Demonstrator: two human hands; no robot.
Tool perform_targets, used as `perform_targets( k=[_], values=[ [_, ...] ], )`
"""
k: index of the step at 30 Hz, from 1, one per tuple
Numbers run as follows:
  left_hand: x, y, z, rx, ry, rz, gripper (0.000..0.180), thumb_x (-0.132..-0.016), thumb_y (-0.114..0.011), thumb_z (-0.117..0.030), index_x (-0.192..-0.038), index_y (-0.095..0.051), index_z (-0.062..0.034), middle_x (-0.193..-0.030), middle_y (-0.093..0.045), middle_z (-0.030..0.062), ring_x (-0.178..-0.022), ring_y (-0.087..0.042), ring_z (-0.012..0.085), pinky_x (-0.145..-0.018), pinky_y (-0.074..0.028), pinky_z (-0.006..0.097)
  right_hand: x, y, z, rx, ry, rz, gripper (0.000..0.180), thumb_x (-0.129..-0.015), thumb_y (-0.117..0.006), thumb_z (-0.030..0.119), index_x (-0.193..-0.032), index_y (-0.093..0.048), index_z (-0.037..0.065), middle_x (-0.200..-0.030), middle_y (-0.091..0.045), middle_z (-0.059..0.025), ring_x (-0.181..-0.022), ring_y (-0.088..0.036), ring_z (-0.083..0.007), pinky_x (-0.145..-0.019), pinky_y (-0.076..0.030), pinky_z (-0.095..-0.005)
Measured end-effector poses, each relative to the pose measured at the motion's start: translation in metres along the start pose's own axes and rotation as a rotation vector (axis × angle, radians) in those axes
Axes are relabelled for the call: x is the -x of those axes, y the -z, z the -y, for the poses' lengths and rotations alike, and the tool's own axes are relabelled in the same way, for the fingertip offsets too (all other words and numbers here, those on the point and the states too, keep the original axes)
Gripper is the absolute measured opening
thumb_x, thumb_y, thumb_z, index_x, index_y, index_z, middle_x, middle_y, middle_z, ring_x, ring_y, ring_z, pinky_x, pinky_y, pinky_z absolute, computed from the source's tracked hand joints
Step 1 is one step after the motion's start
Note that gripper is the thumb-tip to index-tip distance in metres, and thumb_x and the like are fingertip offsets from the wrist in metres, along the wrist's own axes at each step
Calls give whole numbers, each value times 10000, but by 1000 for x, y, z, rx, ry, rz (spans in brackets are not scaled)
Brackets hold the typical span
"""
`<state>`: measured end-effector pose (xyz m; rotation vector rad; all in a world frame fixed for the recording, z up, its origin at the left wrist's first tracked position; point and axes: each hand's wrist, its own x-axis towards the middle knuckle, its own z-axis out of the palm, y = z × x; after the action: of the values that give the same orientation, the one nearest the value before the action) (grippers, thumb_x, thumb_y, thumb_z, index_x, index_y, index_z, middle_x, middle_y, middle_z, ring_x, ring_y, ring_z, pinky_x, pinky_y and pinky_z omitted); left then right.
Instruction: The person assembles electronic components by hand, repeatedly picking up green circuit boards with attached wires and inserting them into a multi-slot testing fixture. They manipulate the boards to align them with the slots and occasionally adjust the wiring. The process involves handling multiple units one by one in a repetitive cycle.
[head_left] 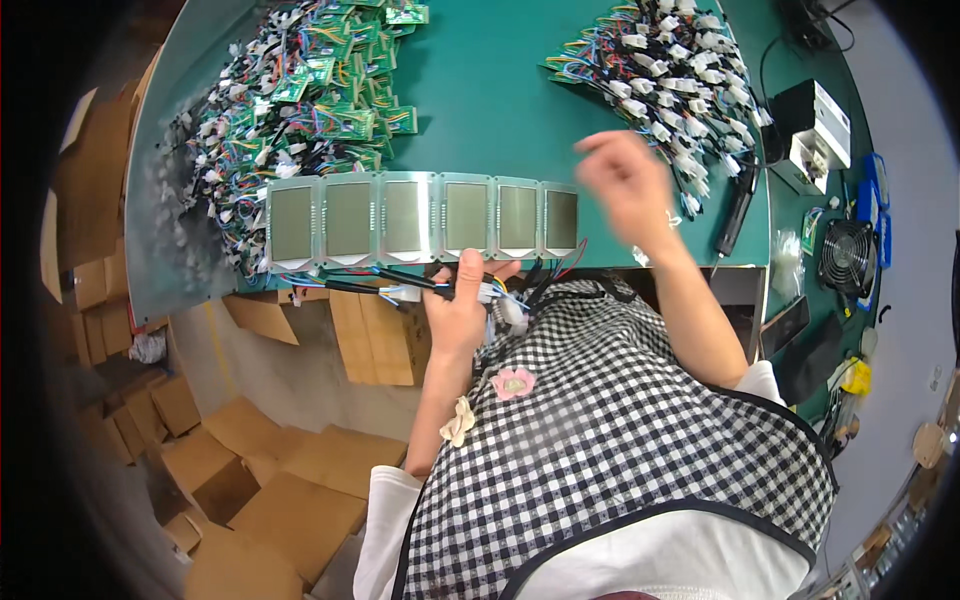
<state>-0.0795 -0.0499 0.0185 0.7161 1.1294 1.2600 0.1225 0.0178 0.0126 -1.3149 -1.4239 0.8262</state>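
Observation:
A row of several small display modules (405, 216) with grey screens on green boards lies along the near edge of the green table. Just below the row, my left hand (459, 318) is closed around a bundle of wire leads (505, 300) with white connectors and black sleeving, its thumb pointing up at the displays. My right hand (630, 185) is raised beyond the row's right end, slightly blurred. Its index finger stretches to the left, apart from the other fingers, and nothing shows in it.
A big heap of green circuit boards with wires (330, 100) covers the table's left side. Far right lies a pile of white-connector cables (675, 90). Near it are a black screwdriver-like tool (738, 210), a white box (820, 140) and a fan (848, 254). Cardboard boxes (280, 510) stand lower left.

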Motion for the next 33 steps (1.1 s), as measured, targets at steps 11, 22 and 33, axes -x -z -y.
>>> perform_targets(
  k=[11,22,33],
  values=[
    [-10,-21,6,-56,51,76,332,-875,-531,-258,-842,-519,72,-762,-614,170,-721,-635,258,-646,-504,323,61,47,-52,466,54,-93,248,-640,-718,204,-736,-559,39,-744,-554,-112,-729,-552,-292,-648,-450,-378],
    [-4,-38,8,-129,53,90,312,-889,-503,-224,-868,-511,87,-768,-615,178,-705,-636,268,-662,-524,349,20,38,-3,315,18,530,231,-629,-708,185,-657,-538,31,-675,-522,-81,-641,-515,-258,-558,-396,-354],
    [-9,-35,18,-77,29,-19,184,-842,-550,-74,-917,-518,91,-806,-600,127,-709,-625,224,-666,-534,333,102,66,-148,752,114,187,99,-682,-613,38,-764,-571,2,-832,-576,-128,-758,-555,-301,-644,-447,-381]
  ],
)
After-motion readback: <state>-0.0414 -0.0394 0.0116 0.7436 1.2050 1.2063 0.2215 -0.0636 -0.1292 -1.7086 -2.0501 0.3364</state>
